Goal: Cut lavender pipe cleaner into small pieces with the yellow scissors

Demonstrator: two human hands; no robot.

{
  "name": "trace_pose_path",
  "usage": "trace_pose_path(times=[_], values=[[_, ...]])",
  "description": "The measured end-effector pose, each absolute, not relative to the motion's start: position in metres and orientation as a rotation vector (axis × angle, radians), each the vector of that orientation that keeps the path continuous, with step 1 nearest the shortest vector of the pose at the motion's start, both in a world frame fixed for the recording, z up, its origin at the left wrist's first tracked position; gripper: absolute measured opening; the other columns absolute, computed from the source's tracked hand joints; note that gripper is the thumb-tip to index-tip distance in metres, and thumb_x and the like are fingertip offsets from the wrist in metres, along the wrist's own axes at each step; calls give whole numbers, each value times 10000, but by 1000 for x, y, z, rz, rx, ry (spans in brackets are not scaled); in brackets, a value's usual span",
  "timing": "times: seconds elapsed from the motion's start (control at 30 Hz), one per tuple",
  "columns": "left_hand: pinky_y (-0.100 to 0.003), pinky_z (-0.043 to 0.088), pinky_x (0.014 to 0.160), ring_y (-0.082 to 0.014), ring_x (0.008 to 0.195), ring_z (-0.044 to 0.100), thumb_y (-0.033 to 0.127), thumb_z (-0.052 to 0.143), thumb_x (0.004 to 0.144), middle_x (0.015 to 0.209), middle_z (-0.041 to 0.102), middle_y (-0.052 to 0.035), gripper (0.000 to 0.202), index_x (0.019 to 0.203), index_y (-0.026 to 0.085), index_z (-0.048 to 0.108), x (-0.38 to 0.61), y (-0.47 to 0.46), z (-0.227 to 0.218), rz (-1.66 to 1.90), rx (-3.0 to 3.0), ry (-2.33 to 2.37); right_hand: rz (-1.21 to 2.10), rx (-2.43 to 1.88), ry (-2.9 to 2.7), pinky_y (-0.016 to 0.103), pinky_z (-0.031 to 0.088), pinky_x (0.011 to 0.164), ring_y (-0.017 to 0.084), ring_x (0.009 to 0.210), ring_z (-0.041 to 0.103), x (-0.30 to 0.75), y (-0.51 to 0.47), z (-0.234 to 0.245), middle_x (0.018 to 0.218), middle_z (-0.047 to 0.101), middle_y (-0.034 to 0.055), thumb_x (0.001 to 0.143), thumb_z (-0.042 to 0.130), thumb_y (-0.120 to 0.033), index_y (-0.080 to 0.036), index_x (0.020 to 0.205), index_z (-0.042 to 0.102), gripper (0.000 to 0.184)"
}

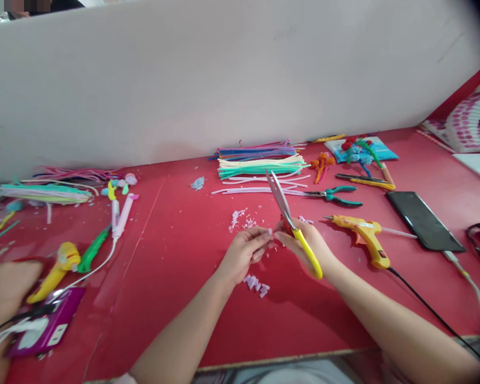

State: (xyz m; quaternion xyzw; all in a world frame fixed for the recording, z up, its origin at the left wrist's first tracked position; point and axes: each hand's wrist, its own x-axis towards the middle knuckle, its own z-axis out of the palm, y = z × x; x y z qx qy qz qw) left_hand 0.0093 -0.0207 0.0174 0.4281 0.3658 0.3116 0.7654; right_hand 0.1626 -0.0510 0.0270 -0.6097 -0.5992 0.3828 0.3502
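Observation:
My left hand is closed in a pinch on a small lilac piece of pipe cleaner. Facing it, my right hand grips yellow-handled scissors, whose blades point up and away from me. The fingertips of both hands almost meet; whether they touch is unclear. Just below my left wrist lie several short lilac pieces. Pale lilac fluff clippings are scattered beyond the hands. A longer lilac bit shows behind my right hand.
Bundles of coloured pipe cleaners lie by the white partition. To the right are teal pliers, a yellow glue gun with its cord, and a black phone. At left, another person's arm rests near a purple power strip.

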Motion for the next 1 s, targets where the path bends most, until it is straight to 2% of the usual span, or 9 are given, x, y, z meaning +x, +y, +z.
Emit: trace_pose_path(times=[0.2, 0.43, 0.53, 0.63, 0.7, 0.8, 0.9, 1.0], values=[[-200, 128, 385, -6, 372, 267, 317, 571, 680, 606, 545, -9, 203, 741, 123, 565, 10, -24, 19, 567, 990, 789, 1147, -1530, -1466, 182, 316, 458, 70, 447, 382, 163, -53, 33, 469, 398, -61, 702, 450, -307, -170, 621, 462, 160], [-189, 218, 403, -31, 397, 335, 302, 599, 644, 582, 555, 7, 177, 727, 146, 592, 12, -24, 18, 646, 1101, 909, 1071, -1577, -1525, 174, 311, 461, 70, 476, 389, 162, -53, 31, 518, 422, -53, 666, 420, -240, -171, 620, 446, 87], [-195, 329, 501, -72, 503, 453, 258, 612, 631, 594, 558, 5, 120, 677, 148, 592, 12, -24, 17, 678, 1166, 919, 991, -1628, -1603, 178, 314, 479, 77, 502, 398, 162, -53, 28, 538, 438, -41, 668, 421, -254, -164, 635, 457, 103], [-214, 371, 584, -102, 589, 501, 223, 627, 611, 603, 557, 2, 93, 637, 144, 585, 12, -24, 16, 702, 1183, 904, 904, -1670, -1708, 174, 297, 471, 82, 513, 416, 163, -52, 25, 557, 474, -26, 673, 436, -285, -159, 649, 466, 132], [-195, 352, 523, -76, 523, 469, 221, 631, 608, 573, 535, 20, 96, 644, 150, 577, 12, -22, 14, 750, 1131, 931, 797, -1739, -1772, 177, 278, 461, 86, 506, 431, 164, -52, 23, 564, 501, -17, 687, 441, -337, -162, 662, 474, 180], [-165, 242, 397, -29, 405, 341, 232, 622, 628, 520, 467, 50, 111, 667, 156, 551, 7, -17, 11, 887, 1016, 986, 553, -1912, -1856, 192, 254, 458, 101, 493, 459, 167, -52, 23, 554, 521, -9, 692, 445, -427, -180, 687, 485, 250], [-163, 167, 364, -15, 375, 275, 225, 610, 644, 504, 409, 62, 116, 700, 157, 534, 2, -11, 9, 1019, 925, 970, 414, -2025, -1939, 204, 259, 474, 122, 524, 507, 168, -52, 22, 603, 557, 5, 680, 453, -490, -196, 726, 485, 299], [-161, 141, 358, -8, 376, 266, 214, 594, 657, 541, 421, 52, 114, 733, 152, 535, -2, -7, 8, 1105, 883, 933, 413, -2082, -2013, 214, 265, 479, 141, 545, 533, 167, -52, 19, 617, 569, 16, 683, 440, -529, -197, 724, 477, 336]])
